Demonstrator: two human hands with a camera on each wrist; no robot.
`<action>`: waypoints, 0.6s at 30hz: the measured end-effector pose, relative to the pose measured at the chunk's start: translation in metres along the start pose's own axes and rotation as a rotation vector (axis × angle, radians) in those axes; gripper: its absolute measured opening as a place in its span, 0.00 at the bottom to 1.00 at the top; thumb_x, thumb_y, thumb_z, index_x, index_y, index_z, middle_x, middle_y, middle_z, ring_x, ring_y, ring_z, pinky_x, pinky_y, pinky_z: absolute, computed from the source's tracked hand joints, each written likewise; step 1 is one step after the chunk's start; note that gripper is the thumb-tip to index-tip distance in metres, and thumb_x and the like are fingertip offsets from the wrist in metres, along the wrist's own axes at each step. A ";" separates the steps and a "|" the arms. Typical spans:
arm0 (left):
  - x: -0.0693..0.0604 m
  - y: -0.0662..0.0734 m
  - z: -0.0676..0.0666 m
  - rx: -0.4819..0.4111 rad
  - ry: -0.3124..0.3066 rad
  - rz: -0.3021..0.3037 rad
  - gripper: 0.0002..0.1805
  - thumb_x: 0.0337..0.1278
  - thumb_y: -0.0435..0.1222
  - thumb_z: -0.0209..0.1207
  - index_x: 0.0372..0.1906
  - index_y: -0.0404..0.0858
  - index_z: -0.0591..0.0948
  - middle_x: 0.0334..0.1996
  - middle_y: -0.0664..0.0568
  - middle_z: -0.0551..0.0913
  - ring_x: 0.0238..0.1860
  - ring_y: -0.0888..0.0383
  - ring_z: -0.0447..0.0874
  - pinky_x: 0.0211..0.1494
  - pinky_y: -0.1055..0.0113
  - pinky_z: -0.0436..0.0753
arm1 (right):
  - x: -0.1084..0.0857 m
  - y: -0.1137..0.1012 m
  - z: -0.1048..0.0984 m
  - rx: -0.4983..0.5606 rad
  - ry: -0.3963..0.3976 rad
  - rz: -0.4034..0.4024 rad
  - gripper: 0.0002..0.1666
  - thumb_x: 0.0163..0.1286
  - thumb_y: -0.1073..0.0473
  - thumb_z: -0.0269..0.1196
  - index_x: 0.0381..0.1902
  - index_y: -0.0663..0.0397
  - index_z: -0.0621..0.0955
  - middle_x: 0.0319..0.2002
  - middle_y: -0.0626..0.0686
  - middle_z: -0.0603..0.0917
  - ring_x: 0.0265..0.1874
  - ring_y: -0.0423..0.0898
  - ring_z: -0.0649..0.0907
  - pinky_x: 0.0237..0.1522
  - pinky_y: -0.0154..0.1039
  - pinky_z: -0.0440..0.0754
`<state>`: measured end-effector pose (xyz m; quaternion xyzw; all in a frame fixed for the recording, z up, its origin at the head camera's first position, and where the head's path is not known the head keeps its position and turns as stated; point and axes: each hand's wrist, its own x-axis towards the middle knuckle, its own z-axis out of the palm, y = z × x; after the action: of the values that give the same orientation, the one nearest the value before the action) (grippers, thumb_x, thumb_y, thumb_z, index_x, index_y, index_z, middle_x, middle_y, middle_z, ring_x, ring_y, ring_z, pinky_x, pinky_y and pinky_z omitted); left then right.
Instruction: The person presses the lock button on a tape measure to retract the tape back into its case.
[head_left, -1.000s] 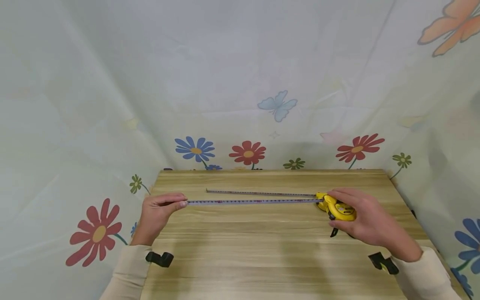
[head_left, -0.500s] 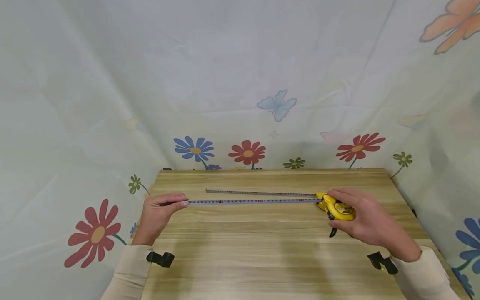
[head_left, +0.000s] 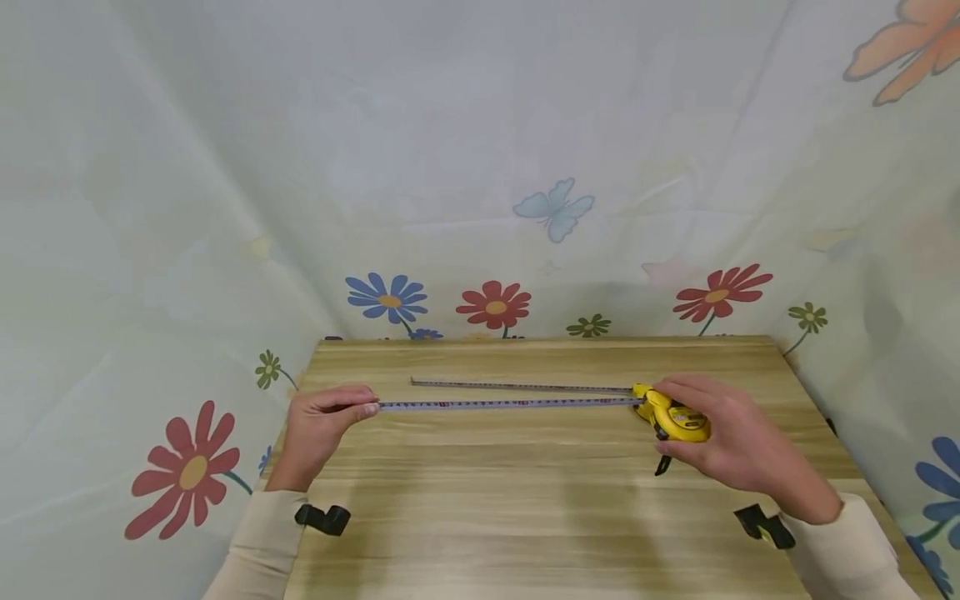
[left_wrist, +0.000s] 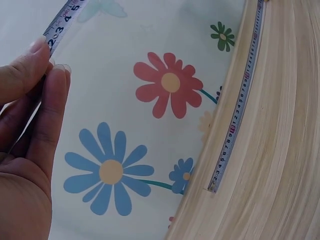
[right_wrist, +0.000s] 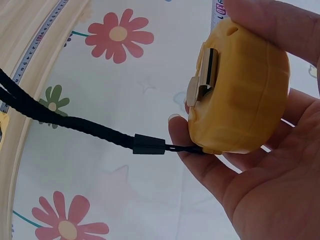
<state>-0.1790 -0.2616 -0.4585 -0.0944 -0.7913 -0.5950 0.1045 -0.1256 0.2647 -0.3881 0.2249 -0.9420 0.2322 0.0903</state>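
Here we are over the wooden table [head_left: 480, 533], and from the middle of the head view my left hand [head_left: 318, 429] sits towards 8 o'clock, thumb and fingers pinched together on the end of a tape ribbon [head_left: 510, 404]. That ribbon runs straight out towards 3 o'clock, digits showing, into the yellow tape measure [head_left: 684, 423], and there's my right hand [head_left: 738, 429] towards 4 o'clock, clamped around the case, fingers along its 12 o'clock side and thumb at its 6 o'clock side! Look at the right wrist view: a metal clip [right_wrist: 209, 70] on the case, and a black strap [right_wrist: 85, 127] leading off it towards 9 o'clock. Both my hands hold this tape up off the wood. Just to 12 o'clock of it, a second tape ribbon [head_left: 517, 385] lies on the tabletop, its free end to 9 o'clock; a sliver of its yellow case [right_wrist: 2, 132] shows at the right wrist view's edge, the rest out of sight. Beyond, at 12 o'clock, the printed backdrop [head_left: 420, 150] carries a blue flower [head_left: 389, 302] and a pale butterfly [head_left: 555, 210].
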 end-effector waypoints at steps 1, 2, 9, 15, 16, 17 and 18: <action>0.000 0.000 0.000 0.001 -0.001 0.002 0.09 0.57 0.30 0.73 0.42 0.30 0.92 0.43 0.54 0.94 0.47 0.67 0.91 0.50 0.72 0.89 | 0.000 0.000 0.000 0.001 0.001 0.001 0.40 0.52 0.51 0.84 0.62 0.55 0.84 0.59 0.60 0.85 0.48 0.53 0.86 0.41 0.41 0.87; 0.000 0.000 0.001 0.001 -0.002 0.003 0.09 0.57 0.30 0.74 0.42 0.30 0.92 0.44 0.54 0.94 0.48 0.67 0.91 0.50 0.72 0.89 | 0.000 0.000 0.000 0.002 0.000 0.003 0.40 0.52 0.51 0.84 0.63 0.55 0.84 0.59 0.60 0.85 0.48 0.53 0.86 0.40 0.40 0.87; 0.004 -0.001 0.004 -0.025 -0.009 0.010 0.09 0.56 0.29 0.74 0.42 0.29 0.91 0.43 0.53 0.94 0.47 0.67 0.91 0.50 0.72 0.90 | -0.001 -0.001 -0.002 -0.011 0.006 0.016 0.40 0.52 0.52 0.84 0.63 0.53 0.84 0.59 0.59 0.86 0.49 0.53 0.86 0.42 0.42 0.88; 0.005 -0.001 0.008 -0.041 -0.026 0.006 0.09 0.57 0.29 0.73 0.42 0.27 0.91 0.43 0.55 0.94 0.47 0.67 0.91 0.50 0.72 0.90 | -0.002 0.001 -0.002 0.000 0.005 0.018 0.41 0.53 0.50 0.83 0.63 0.54 0.83 0.59 0.60 0.85 0.50 0.54 0.86 0.41 0.42 0.87; 0.005 -0.001 0.008 -0.043 -0.027 0.006 0.10 0.57 0.28 0.73 0.42 0.27 0.91 0.43 0.57 0.94 0.47 0.67 0.91 0.50 0.72 0.90 | -0.002 0.001 -0.002 0.001 0.006 0.014 0.41 0.53 0.50 0.83 0.63 0.55 0.83 0.59 0.61 0.85 0.50 0.55 0.86 0.42 0.42 0.87; 0.005 -0.001 0.008 -0.043 -0.029 0.006 0.10 0.58 0.28 0.73 0.42 0.26 0.90 0.42 0.58 0.94 0.47 0.67 0.91 0.50 0.72 0.90 | -0.002 0.001 -0.002 0.001 0.009 0.011 0.41 0.53 0.50 0.83 0.63 0.55 0.83 0.59 0.60 0.85 0.49 0.54 0.86 0.41 0.42 0.87; 0.005 -0.001 0.008 -0.041 -0.030 0.008 0.10 0.58 0.28 0.73 0.42 0.26 0.90 0.42 0.59 0.93 0.48 0.67 0.91 0.50 0.72 0.89 | -0.002 0.001 -0.001 0.001 0.013 0.009 0.40 0.53 0.50 0.83 0.63 0.55 0.84 0.59 0.60 0.86 0.49 0.54 0.86 0.41 0.42 0.87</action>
<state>-0.1842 -0.2542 -0.4600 -0.1086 -0.7800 -0.6093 0.0928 -0.1242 0.2664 -0.3877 0.2193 -0.9422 0.2347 0.0953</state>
